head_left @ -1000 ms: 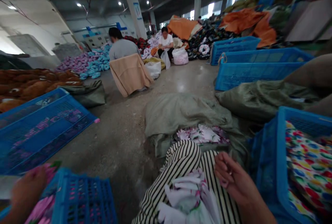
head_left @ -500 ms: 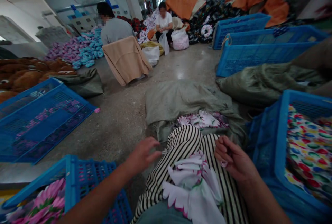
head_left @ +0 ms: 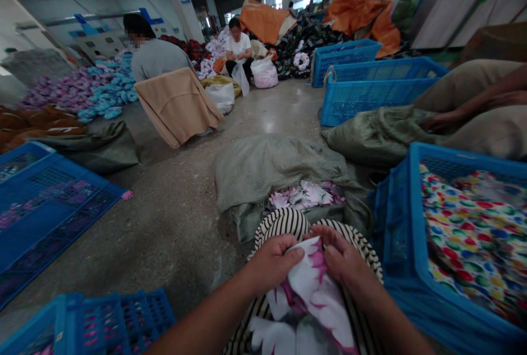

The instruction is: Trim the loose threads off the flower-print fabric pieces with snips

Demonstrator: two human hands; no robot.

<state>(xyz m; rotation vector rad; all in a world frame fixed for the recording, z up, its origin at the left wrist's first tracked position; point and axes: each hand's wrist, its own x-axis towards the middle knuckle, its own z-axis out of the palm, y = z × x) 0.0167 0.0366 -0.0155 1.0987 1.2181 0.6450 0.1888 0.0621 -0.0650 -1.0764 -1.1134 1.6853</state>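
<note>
A white, petal-edged fabric piece with pink markings [head_left: 307,272] is held up over my lap, between both hands. My left hand [head_left: 272,261] pinches its upper left edge, thumb on top. Gripping the upper right side is my right hand [head_left: 343,259], its fingertips partly hidden behind the cloth. More scalloped fabric pieces [head_left: 272,336] lie on my striped trousers [head_left: 282,223] under the held one. Just beyond my knees, similar pieces [head_left: 307,195] show in the mouth of a grey-green sack [head_left: 267,165].
On the right stands a blue crate [head_left: 415,223] with colourful dotted fabric [head_left: 473,234]. A co-worker's hand [head_left: 442,120] rests by another sack [head_left: 366,135]. Blue crates stand at lower left [head_left: 119,319], far left [head_left: 74,201] and behind [head_left: 379,89]. Two people sit farther back.
My hands were apart, fingers curled, beside the fabric on my lap. They have come together and now hold up a fabric piece. The view has shifted rightward.
</note>
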